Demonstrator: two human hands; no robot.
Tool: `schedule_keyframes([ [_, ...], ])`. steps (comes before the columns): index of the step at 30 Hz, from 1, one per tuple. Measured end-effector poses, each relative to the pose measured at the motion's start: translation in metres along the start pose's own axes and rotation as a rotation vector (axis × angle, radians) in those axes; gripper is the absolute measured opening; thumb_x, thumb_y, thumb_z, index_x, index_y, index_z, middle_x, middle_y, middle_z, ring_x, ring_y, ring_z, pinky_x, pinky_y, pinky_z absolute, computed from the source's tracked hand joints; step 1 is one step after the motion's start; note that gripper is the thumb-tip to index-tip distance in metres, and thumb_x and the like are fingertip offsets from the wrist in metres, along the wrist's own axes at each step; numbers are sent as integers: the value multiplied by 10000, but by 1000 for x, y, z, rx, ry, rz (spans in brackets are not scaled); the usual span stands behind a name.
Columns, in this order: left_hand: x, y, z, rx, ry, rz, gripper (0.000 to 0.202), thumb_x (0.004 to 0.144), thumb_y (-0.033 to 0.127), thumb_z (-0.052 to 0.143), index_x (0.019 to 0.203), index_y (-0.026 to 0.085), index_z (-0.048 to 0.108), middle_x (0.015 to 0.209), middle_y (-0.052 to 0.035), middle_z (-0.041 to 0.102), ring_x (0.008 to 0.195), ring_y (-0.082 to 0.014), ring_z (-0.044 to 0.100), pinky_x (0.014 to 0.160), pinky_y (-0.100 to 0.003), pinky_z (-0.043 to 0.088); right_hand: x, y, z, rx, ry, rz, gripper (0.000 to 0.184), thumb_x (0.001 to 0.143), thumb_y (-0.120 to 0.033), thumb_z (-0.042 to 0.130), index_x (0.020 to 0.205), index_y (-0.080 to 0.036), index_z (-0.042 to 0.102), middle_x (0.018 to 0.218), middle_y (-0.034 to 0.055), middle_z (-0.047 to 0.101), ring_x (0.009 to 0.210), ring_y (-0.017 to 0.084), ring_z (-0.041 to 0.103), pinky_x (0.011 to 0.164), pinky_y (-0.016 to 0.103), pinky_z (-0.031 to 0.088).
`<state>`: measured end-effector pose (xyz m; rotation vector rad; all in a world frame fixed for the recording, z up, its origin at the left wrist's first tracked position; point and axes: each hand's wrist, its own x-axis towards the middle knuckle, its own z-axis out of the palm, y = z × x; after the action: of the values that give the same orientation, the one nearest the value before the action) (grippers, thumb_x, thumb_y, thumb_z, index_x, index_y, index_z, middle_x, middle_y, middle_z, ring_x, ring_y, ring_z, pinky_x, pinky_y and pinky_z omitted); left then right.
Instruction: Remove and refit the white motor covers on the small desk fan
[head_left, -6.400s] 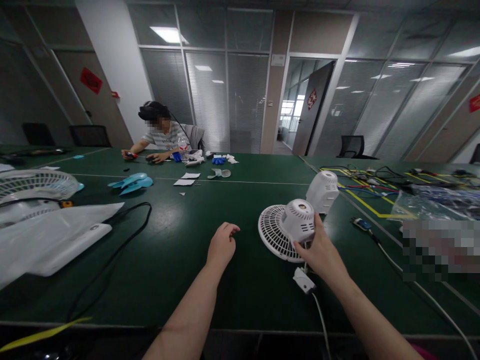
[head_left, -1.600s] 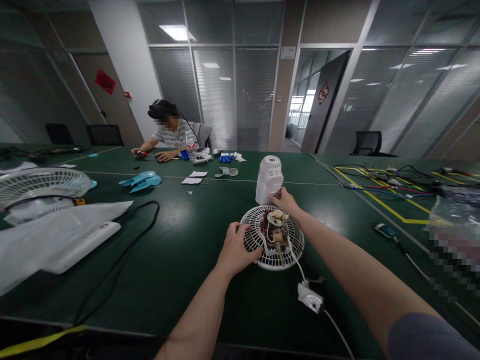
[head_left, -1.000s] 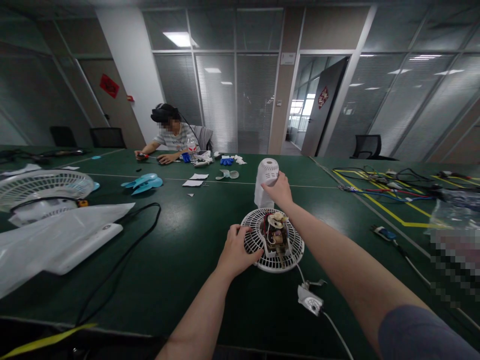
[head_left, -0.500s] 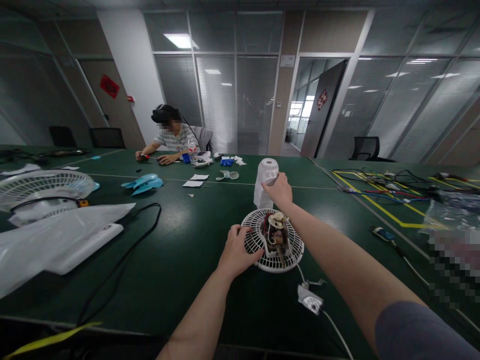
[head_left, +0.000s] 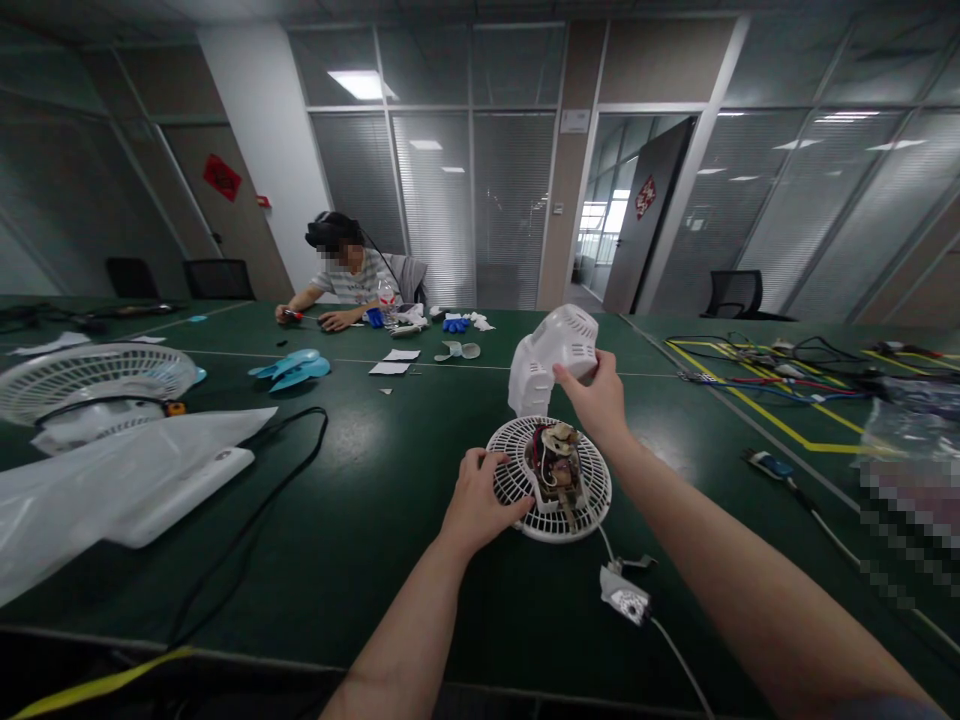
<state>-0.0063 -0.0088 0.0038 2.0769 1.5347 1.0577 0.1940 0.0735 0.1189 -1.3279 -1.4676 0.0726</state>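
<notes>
A: In the head view, how do the hands stand?

B: The right hand (head_left: pixel 600 400), right of centre, is closed on a tilted white housing (head_left: pixel 571 340), held up off the table. The left hand (head_left: pixel 480 505), lower and nearer the middle, has its fingers and thumb spread over the left part of a round white guard (head_left: pixel 601 500); whether it clasps the guard or merely rests there, one cannot tell.

A: And around them?

B: The guard lies on the green table (head_left: pixel 360 560), just below the centre of the frame, bearing an exposed motor (head_left: pixel 559 475). Behind it stands a white upright part (head_left: pixel 529 385), overlapped by the housing; whether those two touch is unclear.

A: So what might go wrong?

B: A knock, most likely. A low swing of the housing could topple the upright part, or hit the motor and snag its thin wires (head_left: pixel 546 468).

A: And the cord (head_left: pixel 679 655)?

B: It passes through a small white box (head_left: pixel 626 597) at lower right, near the right forearm (head_left: pixel 697 540). A forearm catching it could drag the guard round, should the left hand be pressing only lightly.
</notes>
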Motion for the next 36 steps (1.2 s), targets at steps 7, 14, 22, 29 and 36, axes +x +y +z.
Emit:
schedule_keyframes([
  [7, 0, 0, 0, 18, 4, -5, 598, 634, 449, 775, 1154, 257, 552, 1169, -65, 409, 1158, -271, 453, 998, -445, 425, -91, -2, -55, -199, -162, -7, 709, 745, -568, 622, 1310, -195, 410, 1098, 153, 629, 917, 310, 641, 758, 444, 510],
  [14, -2, 4, 1, 26, 4, 1, 617, 638, 449, 777, 1177, 256, 546, 1171, -69, 414, 1148, -275, 460, 981, -449, 438, -118, -8, -55, -306, -263, -93, 893, 784, -555, 566, 1513, -274, 133, 1258, 152, 570, 947, 332, 644, 725, 480, 526],
  [22, -2, 1, 2, 31, 1, 5, 628, 640, 502, 766, 1174, 254, 546, 1176, -72, 416, 1157, -280, 457, 968, -449, 448, -127, -11, -49, -476, -287, -233, 838, 810, -583, 525, 1510, -315, 149, 1080, 136, 616, 872, 323, 633, 721, 503, 519],
  [29, -2, -1, 4, 21, 5, 3, 639, 625, 494, 781, 1169, 255, 547, 1177, -73, 412, 1150, -279, 462, 981, -452, 437, -129, -8, -44, -569, -300, -259, 875, 814, -634, 495, 1517, -289, 103, 1079, 150, 610, 851, 318, 622, 726, 492, 509],
  [36, -2, -2, 5, 38, 20, 27, 637, 636, 502, 767, 1177, 251, 542, 1162, -73, 415, 1144, -281, 460, 976, -455, 439, -131, -9, -47, -664, -295, -298, 826, 855, -605, 474, 1517, -255, 124, 1057, 132, 613, 829, 279, 609, 700, 428, 485],
])
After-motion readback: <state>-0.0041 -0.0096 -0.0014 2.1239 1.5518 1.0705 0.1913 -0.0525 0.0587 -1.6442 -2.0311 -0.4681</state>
